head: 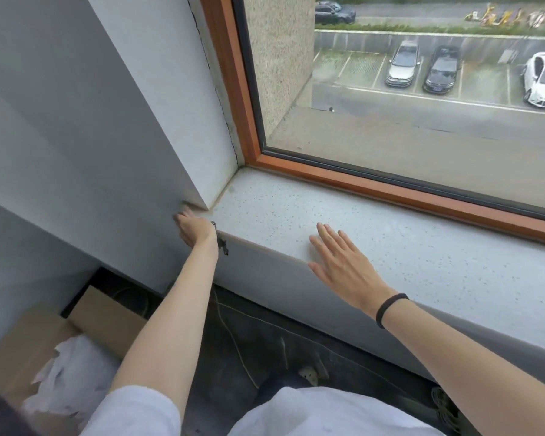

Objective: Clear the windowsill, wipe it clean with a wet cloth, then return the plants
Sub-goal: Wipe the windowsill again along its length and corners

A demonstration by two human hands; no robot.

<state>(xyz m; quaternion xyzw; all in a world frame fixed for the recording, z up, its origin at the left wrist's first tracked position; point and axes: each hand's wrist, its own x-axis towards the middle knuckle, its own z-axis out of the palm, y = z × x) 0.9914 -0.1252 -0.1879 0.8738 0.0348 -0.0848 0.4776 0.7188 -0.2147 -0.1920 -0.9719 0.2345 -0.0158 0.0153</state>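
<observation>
Right hand [343,265] flat, fingers straight, on the speckled windowsill [438,247] below the window [422,127]; left hand [195,229], grip unclear through blur, at its grimy wall-side corner, which likely needs thorough wiping

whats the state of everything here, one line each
windowsill: only a hand rests on the part in view
right hand: flat on the windowsill, fingers straight
left hand: at the wall corner by the windowsill's end, fingers blurred
window: shut
cardboard box: open, crumpled white stuff inside
</observation>
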